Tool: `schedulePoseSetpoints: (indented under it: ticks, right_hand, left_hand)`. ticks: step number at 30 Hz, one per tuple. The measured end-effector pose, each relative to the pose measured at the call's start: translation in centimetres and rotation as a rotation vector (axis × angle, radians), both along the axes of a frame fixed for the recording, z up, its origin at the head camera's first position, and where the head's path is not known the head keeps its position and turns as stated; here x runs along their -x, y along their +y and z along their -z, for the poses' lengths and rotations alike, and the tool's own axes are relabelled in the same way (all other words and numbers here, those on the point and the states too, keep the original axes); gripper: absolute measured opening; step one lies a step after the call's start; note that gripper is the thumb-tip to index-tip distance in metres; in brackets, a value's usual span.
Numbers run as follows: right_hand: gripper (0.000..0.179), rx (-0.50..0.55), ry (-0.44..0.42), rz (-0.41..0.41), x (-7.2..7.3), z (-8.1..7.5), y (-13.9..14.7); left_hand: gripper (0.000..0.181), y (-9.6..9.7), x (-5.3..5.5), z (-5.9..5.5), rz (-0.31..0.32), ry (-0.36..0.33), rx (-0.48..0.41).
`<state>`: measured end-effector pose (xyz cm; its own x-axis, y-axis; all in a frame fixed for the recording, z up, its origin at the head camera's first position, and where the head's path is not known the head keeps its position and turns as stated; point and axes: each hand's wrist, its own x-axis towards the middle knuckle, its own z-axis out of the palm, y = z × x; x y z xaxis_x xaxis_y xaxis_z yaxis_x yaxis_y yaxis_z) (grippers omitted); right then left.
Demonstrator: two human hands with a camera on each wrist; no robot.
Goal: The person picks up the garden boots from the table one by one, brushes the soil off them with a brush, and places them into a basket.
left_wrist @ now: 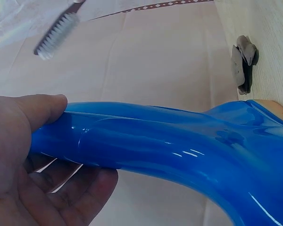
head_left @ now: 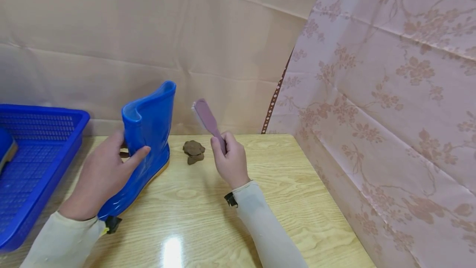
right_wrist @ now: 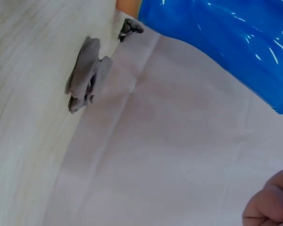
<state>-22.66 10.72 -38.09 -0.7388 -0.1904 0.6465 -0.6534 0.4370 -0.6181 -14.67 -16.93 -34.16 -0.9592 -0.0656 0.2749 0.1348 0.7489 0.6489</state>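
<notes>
My left hand [head_left: 108, 173] grips the shaft of a blue rubber boot [head_left: 152, 135], thumb on the near side and fingers around the other. The boot's opening points up and its toe towards me; its shiny shaft [left_wrist: 132, 141] fills much of the left wrist view. To the right, my right hand [head_left: 232, 162] holds a scrub brush [head_left: 208, 119] by its purple handle, raised above the table and apart from the boot. White bristles [left_wrist: 59, 35] show in the left wrist view. Brown mud-like lumps [head_left: 194, 151] lie on the table between the boot and right hand.
A blue plastic basket [head_left: 59, 168] stands at the left, with part of another blue boot [head_left: 5, 146] inside. Beige cloth [head_left: 223, 53] hangs behind the wooden table [head_left: 208, 226], and flowered pink cloth [head_left: 390, 115] borders its right side.
</notes>
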Motion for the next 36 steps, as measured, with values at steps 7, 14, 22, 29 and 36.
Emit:
schedulePoseSetpoints:
  ticks: [7, 14, 22, 29, 36]
  right_hand:
    - [0.026, 0.023, 0.025, -0.024, 0.0, -0.1, 0.0]
    - [0.022, 0.001, 0.053, -0.041, 0.2, -0.1, 0.2]
    - [0.017, 0.002, 0.081, -0.068, 0.3, -0.2, 1.8]
    - [0.007, 0.014, 0.105, -0.085, 0.3, 0.3, 2.8]
    - [0.007, 0.003, 0.173, -0.039, 1.2, -0.2, 3.4]
  left_hand:
    - [0.064, 0.0, -0.1, 0.0, 0.012, 0.036, 0.011]
    - [0.064, 0.1, 0.0, 0.0, 0.014, 0.027, 0.006]
    - [0.062, 0.0, -0.1, 0.2, 0.009, 0.014, 0.007]
    - [0.064, -0.2, 0.1, 0.2, 0.015, 0.006, 0.021]
    - [0.067, -0.3, 0.1, 0.3, 0.002, 0.009, 0.010]
